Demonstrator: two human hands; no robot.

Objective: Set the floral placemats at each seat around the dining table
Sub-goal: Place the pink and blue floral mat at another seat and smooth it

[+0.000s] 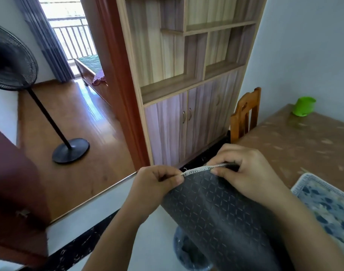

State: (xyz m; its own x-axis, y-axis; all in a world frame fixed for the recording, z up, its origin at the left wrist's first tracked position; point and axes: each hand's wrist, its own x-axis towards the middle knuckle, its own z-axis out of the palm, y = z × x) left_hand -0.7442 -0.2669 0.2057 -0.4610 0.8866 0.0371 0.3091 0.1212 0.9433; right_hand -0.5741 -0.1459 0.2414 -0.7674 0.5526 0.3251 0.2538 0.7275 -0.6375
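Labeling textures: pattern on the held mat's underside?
Dark grey with small diamond-grid dashes, head view.

Head-height view, downward, close over hands (206, 178)

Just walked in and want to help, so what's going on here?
A person is holding a placemat up by its stitched top edge, left hand and right hand both pinching it, grey backing facing them. Another floral placemat already lies on the dining table, which also holds a green cup.
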